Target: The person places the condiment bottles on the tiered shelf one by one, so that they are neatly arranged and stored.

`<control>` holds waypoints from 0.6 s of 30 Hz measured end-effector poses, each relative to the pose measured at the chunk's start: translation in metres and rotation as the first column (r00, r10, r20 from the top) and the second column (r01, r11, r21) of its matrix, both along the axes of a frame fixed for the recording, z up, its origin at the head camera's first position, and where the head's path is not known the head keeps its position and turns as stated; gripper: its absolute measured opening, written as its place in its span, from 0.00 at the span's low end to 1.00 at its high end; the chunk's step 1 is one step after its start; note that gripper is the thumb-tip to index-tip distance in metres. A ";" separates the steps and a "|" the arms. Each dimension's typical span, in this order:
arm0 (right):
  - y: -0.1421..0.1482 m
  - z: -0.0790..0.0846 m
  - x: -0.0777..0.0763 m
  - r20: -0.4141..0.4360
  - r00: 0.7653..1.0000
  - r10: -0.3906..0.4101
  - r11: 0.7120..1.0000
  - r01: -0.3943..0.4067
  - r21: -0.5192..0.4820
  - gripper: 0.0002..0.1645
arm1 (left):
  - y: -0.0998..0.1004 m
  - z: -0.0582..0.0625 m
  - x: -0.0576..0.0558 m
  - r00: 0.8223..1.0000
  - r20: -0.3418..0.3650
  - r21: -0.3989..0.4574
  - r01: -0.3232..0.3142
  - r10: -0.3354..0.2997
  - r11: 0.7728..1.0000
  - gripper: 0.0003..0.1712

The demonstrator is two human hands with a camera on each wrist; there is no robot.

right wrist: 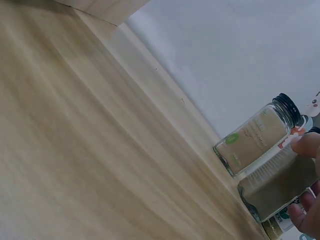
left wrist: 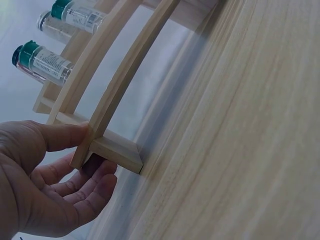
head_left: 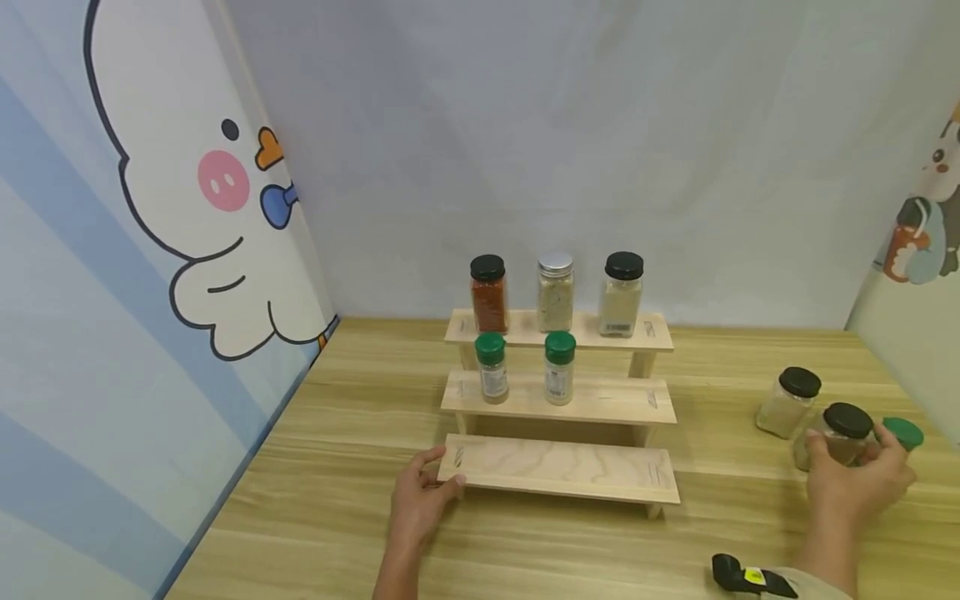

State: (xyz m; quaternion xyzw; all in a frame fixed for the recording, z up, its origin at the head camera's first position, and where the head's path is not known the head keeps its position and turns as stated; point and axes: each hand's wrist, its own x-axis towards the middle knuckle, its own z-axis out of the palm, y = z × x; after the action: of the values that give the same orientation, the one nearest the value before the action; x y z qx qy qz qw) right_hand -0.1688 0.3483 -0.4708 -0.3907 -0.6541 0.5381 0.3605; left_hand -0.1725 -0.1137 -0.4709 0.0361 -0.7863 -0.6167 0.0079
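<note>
From the head view I can see the left hand [head_left: 422,500] holding the left end of the lowest board on a three-step wooden rack [head_left: 562,467]. Three jars [head_left: 555,302] stand on its top step, two green-capped shakers [head_left: 558,379] on the middle one. Over to the right, the right hand [head_left: 855,487] grips a near black-lidded jar [head_left: 847,421] on the table [head_left: 322,467], close to a green-capped bottle [head_left: 903,433]. The left wrist view shows a thumb against the board, fingers curled in beside the leg [left wrist: 120,154]. In the right wrist view, thumb and fingers pinch the jar's opposite sides; a pale jar [right wrist: 257,137] stands just beside it.
</note>
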 end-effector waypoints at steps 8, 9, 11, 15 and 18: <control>-0.006 -0.001 -0.002 -0.080 0.997 -0.018 1.000 0.018 0.000 0.36 | -0.001 0.002 -0.001 1.000 -0.004 -0.022 0.005 -0.005 1.000 0.34; -0.007 -0.001 -0.002 -0.084 0.996 -0.022 1.000 0.022 0.004 0.36 | -0.001 0.002 -0.001 1.000 -0.004 -0.024 0.007 -0.007 1.000 0.34; -0.009 -0.001 -0.001 -0.092 0.996 -0.020 1.000 0.020 0.005 0.36 | -0.001 0.001 -0.002 1.000 -0.006 -0.023 0.007 -0.007 1.000 0.34; -0.014 0.000 0.001 -0.104 0.994 -0.044 0.999 0.046 0.020 0.35 | 0.000 0.000 -0.002 1.000 -0.010 -0.014 0.009 -0.009 1.000 0.34; -0.016 0.003 0.004 -0.116 0.992 -0.041 0.999 0.040 -0.011 0.35 | 0.000 -0.001 -0.002 1.000 -0.010 -0.015 0.007 -0.007 1.000 0.34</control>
State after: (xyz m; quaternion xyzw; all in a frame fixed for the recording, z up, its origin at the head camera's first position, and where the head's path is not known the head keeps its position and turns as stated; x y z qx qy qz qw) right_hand -0.1647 0.3327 -0.4674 -0.3735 -0.6216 0.5552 0.4073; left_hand -0.1744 -0.1133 -0.4714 0.0302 -0.7910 -0.6110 0.0099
